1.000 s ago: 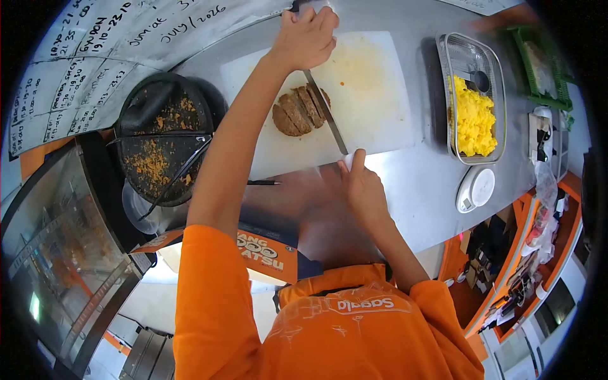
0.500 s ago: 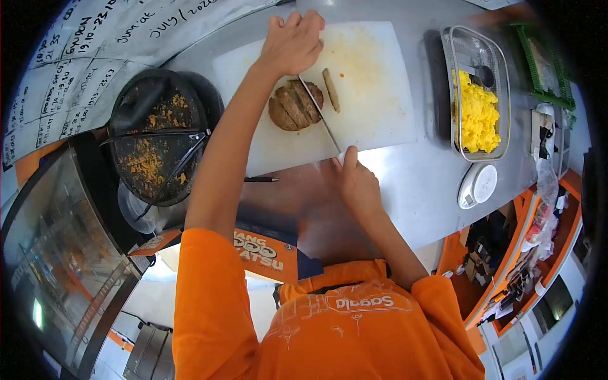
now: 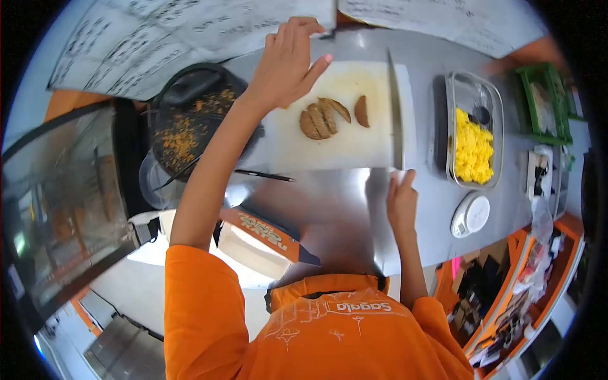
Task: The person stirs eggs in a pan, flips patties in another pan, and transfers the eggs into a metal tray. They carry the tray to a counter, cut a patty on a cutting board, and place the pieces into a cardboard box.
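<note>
Sliced brown patty pieces [image 3: 323, 118] lie on a white cutting board [image 3: 354, 149], in a loose cluster with one slice [image 3: 361, 111] apart to the right. My left hand [image 3: 285, 66] is over the board's upper left, thumb spread from the fingers, holding nothing. My right hand [image 3: 403, 199], near the board's lower right corner, grips the white handle of a knife. The long knife blade [image 3: 396, 114] points away from me along the board's right side, clear of the slices.
At left stands a black pan [image 3: 180, 136] with crumbs. A black pen-like item [image 3: 266, 175] lies below the board. On the right are a glass container [image 3: 449, 136] of yellow food, a white round device [image 3: 470, 214] and a green basket [image 3: 544, 104]. Another person's blurred arm [image 3: 532, 56] shows upper right.
The knife has moved right, off the patty, with my right hand. My left hand has let go of the blade's far end and spread its fingers. Another slice leans away from the cluster.
</note>
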The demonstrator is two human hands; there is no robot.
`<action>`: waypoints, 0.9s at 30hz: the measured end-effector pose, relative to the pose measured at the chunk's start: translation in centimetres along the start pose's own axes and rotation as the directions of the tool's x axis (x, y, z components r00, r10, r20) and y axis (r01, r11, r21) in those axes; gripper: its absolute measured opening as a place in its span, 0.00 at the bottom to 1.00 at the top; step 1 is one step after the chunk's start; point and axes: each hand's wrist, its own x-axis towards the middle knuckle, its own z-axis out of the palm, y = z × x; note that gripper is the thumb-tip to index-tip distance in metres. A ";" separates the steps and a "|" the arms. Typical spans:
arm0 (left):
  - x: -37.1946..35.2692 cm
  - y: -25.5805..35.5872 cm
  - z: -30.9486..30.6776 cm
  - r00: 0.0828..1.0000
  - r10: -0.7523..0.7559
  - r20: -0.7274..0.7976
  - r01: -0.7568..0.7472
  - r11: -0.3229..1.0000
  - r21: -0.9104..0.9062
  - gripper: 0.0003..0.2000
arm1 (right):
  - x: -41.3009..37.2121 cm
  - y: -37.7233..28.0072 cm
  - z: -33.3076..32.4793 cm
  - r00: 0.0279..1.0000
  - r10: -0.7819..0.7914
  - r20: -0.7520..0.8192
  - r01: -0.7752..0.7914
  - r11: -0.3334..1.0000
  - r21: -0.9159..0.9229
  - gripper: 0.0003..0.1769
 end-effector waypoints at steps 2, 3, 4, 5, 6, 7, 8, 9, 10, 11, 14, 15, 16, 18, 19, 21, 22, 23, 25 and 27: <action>-1.5 2.0 -5.4 0.996 0.029 -0.084 -0.031 0.999 -0.026 0.19 | 1.5 1.3 0.7 0.989 -0.086 -0.124 0.064 0.983 -0.171 0.19; -2.7 3.1 -8.2 0.992 0.007 -0.126 -0.011 1.000 -0.029 0.19 | 2.1 1.5 1.1 0.974 -0.136 -0.180 0.087 0.963 -0.254 0.19; -4.2 4.4 -10.8 0.986 -0.012 -0.168 0.007 0.999 -0.035 0.19 | 2.5 1.2 1.1 0.978 -0.149 -0.145 0.106 0.956 -0.273 0.20; -6.1 5.8 -13.4 0.973 -0.067 -0.223 0.071 0.997 0.012 0.21 | 2.6 0.8 1.2 0.982 -0.154 -0.111 0.115 0.949 -0.294 0.20; -8.2 7.2 -15.9 0.954 -0.110 -0.280 0.129 0.990 0.048 0.23 | 2.6 0.3 1.2 0.985 -0.150 -0.085 0.116 0.942 -0.316 0.21; -10.9 8.4 -17.8 0.910 -0.154 -0.385 0.183 0.982 0.037 0.22 | 2.3 -0.5 0.9 0.991 -0.125 -0.036 0.107 0.938 -0.329 0.21; -14.0 9.4 -19.1 0.853 -0.191 -0.486 0.227 0.974 0.016 0.22 | 2.2 -1.6 0.6 0.972 -0.215 -0.096 0.163 0.910 -0.382 0.21; -17.4 10.9 -20.0 0.788 -0.283 -0.547 0.304 0.951 -0.054 0.20 | 2.2 -2.9 0.3 0.940 -0.301 -0.160 0.206 0.876 -0.435 0.21; -20.4 12.4 -20.7 0.767 -0.324 -0.554 0.371 0.928 -0.029 0.17 | 2.0 -4.4 0.1 0.897 -0.381 -0.224 0.234 0.840 -0.489 0.21; -23.4 13.3 -20.4 0.751 -0.337 -0.568 0.372 0.926 -0.057 0.16 | 2.1 -7.4 0.3 0.784 -0.551 -0.285 0.426 0.812 -0.398 0.22; -29.7 16.2 -16.8 0.576 -0.752 -0.320 0.750 0.642 -0.158 0.11 | 0.6 -20.1 3.5 0.487 -0.873 -0.020 0.854 0.481 -0.198 0.33; -31.3 16.4 -15.4 0.573 -0.795 -0.197 0.776 0.604 -0.181 0.10 | 1.8 -23.1 6.9 0.176 -0.978 -0.108 0.983 0.180 -0.031 0.40; -33.8 16.0 -13.9 0.668 -0.742 -0.059 0.728 0.668 -0.155 0.09 | 1.4 -26.1 9.2 0.224 -0.974 0.047 0.975 0.223 -0.023 0.47; -34.9 16.4 -13.4 0.727 -0.666 0.170 0.675 0.738 0.001 0.11 | 0.0 -29.3 12.5 0.280 -0.920 0.274 0.952 0.229 -0.203 0.53; -36.2 16.5 -12.9 0.712 -0.671 0.209 0.693 0.719 -0.052 0.12 | -0.3 -30.0 13.5 0.309 -0.885 0.348 0.932 0.210 -0.295 0.53; -36.9 15.9 -12.3 0.711 -0.667 0.224 0.692 0.721 -0.049 0.15 | 0.3 -30.2 15.2 0.282 -0.905 0.320 0.921 0.162 -0.354 0.53; -36.7 15.7 -12.1 0.724 -0.661 0.194 0.673 0.739 0.006 0.17 | 0.2 -29.9 14.9 0.260 -0.912 0.318 0.918 0.131 -0.375 0.53; -36.7 15.8 -12.1 0.735 -0.658 0.165 0.658 0.750 0.063 0.18 | 0.2 -29.3 14.3 0.233 -0.926 0.299 0.911 0.100 -0.400 0.48; -36.1 15.6 -11.2 0.721 -0.667 0.187 0.655 0.745 0.128 0.20 | -0.3 -27.6 10.9 0.311 -0.923 0.225 0.917 0.230 -0.325 0.45; -36.0 15.8 -10.1 0.716 -0.673 0.186 0.643 0.739 0.199 0.22 | -1.0 -23.9 6.7 0.436 -0.889 0.136 0.887 0.400 -0.232 0.41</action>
